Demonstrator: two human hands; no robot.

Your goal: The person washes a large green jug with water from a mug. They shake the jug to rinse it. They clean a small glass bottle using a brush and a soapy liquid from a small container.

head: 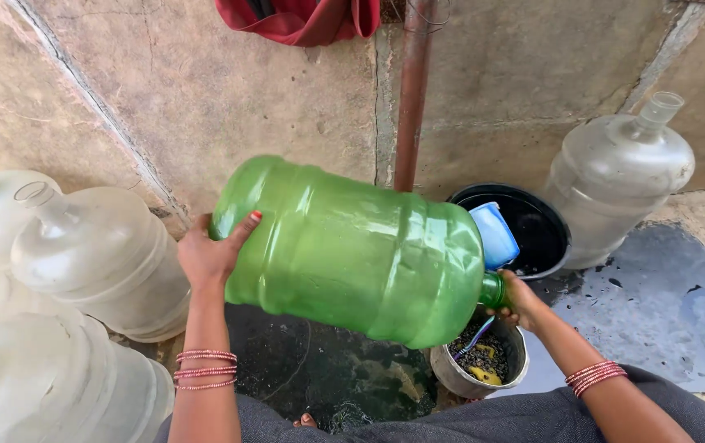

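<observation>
1. Head view, centre of the frame: a large green water jug [352,250] is held on its side, tilted with its neck down toward the lower right and its base up toward the upper left.
2. The left hand [209,256] lies flat against the jug's base at centre left, fingers [242,230] spread wide over the rounded edge, thumb below; the palm supports rather than grips.
3. The right hand [521,299] sits at the neck at centre right, its fingers curled narrowly around the mouth; the jug's shoulder hides most of them, so how tightly they close is hard to say.
4. Just under the neck stands a small metal pot [480,361] with dark contents, yellow bits and what may be a spoon handle; its left rim is covered by the jug.
5. Behind the neck, a black basin [537,230] holds a blue mug [494,234], partly hidden by the jug.
6. A clear jug [619,176] stands upright at the right by the wall; more clear jugs [98,258] crowd the left edge, cut off by the frame.
7. A rusty pipe [412,90] runs down the wall; a red cloth [303,20] is cropped at the top.
8. The wet floor [656,303] shows at the lower right.
</observation>
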